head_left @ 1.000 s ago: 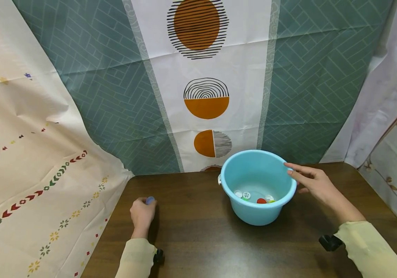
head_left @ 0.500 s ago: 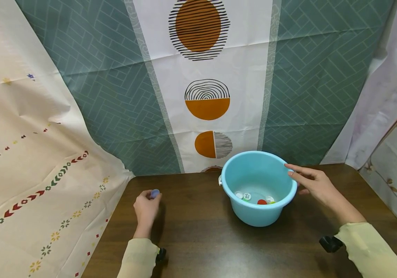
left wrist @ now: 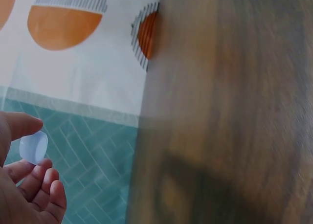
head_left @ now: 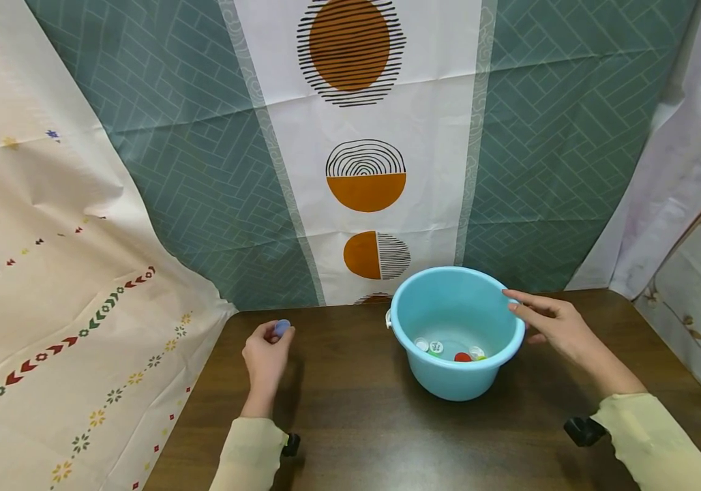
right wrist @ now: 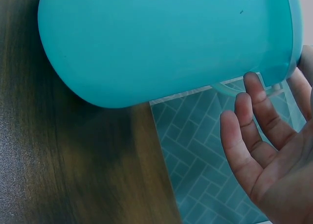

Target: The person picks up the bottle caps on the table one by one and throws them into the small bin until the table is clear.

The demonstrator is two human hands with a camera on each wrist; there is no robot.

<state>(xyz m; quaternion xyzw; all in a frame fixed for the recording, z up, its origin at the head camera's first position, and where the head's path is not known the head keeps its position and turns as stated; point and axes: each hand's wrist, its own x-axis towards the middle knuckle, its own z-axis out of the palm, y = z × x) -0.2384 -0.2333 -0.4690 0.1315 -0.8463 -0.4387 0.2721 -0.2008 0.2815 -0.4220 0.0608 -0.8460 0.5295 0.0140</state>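
Note:
My left hand (head_left: pixel 266 358), over the left side of the table, pinches a small pale-blue bottle cap (head_left: pixel 281 328) between thumb and fingers. In the left wrist view the cap (left wrist: pixel 34 147) is seen tilted, with the other fingers curled below it. A light-blue bucket (head_left: pixel 456 378) stands on the table to the right. My right hand (head_left: pixel 556 326) grips its right rim with thumb and forefinger. In the right wrist view the remaining fingers (right wrist: pixel 234 131) spread along the bucket's outer side. Several caps lie on the bucket's floor, among them a red cap (head_left: pixel 462 356) and a white cap (head_left: pixel 436 347).
The brown wooden table (head_left: pixel 350 423) carries the bucket. A patterned green and white cloth (head_left: pixel 387 198) hangs along its back edge. A cream cloth (head_left: pixel 111 327) drapes at the left, and a pale floral cloth (head_left: pixel 694 307) at the right.
My left hand has moved slightly right and away from me with the cap, which shows more clearly between the fingers. The right hand and the bucket have stayed in place.

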